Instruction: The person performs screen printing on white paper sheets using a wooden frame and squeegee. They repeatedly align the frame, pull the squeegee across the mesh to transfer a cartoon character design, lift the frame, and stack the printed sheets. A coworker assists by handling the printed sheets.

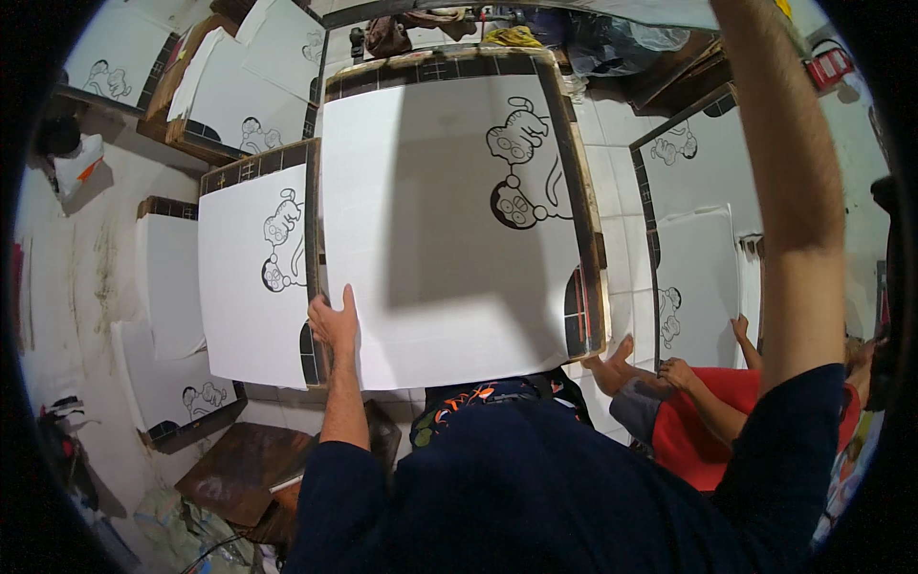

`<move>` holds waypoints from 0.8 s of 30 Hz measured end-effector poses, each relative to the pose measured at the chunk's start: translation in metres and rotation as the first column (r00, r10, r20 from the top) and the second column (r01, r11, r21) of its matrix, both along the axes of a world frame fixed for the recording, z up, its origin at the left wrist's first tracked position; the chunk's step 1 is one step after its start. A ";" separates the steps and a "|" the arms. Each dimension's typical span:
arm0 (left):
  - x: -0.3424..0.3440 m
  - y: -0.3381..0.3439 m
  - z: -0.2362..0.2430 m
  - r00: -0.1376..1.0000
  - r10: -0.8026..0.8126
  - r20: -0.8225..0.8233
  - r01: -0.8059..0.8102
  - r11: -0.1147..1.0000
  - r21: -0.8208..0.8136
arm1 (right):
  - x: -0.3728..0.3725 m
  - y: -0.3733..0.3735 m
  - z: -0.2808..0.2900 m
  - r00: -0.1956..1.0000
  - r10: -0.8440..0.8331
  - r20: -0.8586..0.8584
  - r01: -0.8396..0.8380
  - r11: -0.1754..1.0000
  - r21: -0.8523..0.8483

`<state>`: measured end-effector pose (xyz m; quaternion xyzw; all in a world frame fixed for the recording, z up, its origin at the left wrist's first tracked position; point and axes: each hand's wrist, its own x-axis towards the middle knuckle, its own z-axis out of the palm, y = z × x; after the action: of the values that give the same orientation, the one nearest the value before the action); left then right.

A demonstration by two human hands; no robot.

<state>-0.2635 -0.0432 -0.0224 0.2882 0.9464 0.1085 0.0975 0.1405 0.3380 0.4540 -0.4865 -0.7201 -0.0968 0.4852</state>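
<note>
Prints of one black-outlined cartoon pair (516, 203) show eight times: one on the large white rectangular sheet (449, 297) in the middle, five to its left, two to its right. That sheet lies on a flat, dark-edged board (435, 67) with pale lines along its far edge, its long axis running from far edge to near edge. Its two figures lie sideways by the board's right edge, heads toward the left edge, bodies toward the right. One rounded black patch (576, 330) marks the near right corner. One bare left hand (333, 322) rests at the left edge, toward the near left corner, its thumb spread wide from the fingers. One raised right forearm (789, 163) leaves the view at the top; whether the right hand is wide or narrow, I cannot tell.
</note>
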 end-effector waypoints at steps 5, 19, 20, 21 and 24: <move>0.113 0.086 0.124 0.754 -0.581 0.305 0.222 0.663 0.715 | 0.037 -0.068 -0.103 0.992 -0.089 0.087 0.080 0.992 0.099; 0.224 0.051 0.037 -0.118 0.092 0.989 -0.592 0.793 -0.145 | 0.034 -0.214 -0.375 0.967 0.132 0.216 -0.035 0.915 -0.403; 0.223 0.044 0.025 0.027 0.145 0.989 -0.528 0.842 -0.109 | 0.034 -0.203 -0.380 0.966 0.144 0.213 -0.043 0.907 -0.420; 0.223 0.037 0.016 0.378 0.016 0.926 -0.385 0.912 0.141 | 0.033 -0.189 -0.386 0.961 0.147 0.236 -0.031 0.900 -0.434; 0.213 0.030 -0.002 0.838 -0.534 0.109 0.441 0.782 0.439 | 0.022 -0.130 -0.405 0.944 0.161 0.289 -0.014 0.892 -0.452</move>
<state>-0.0504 -0.0137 -0.0244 0.5237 0.7787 0.3011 0.1695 0.1629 0.2081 0.0487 -0.5286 -0.8133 0.0147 0.2428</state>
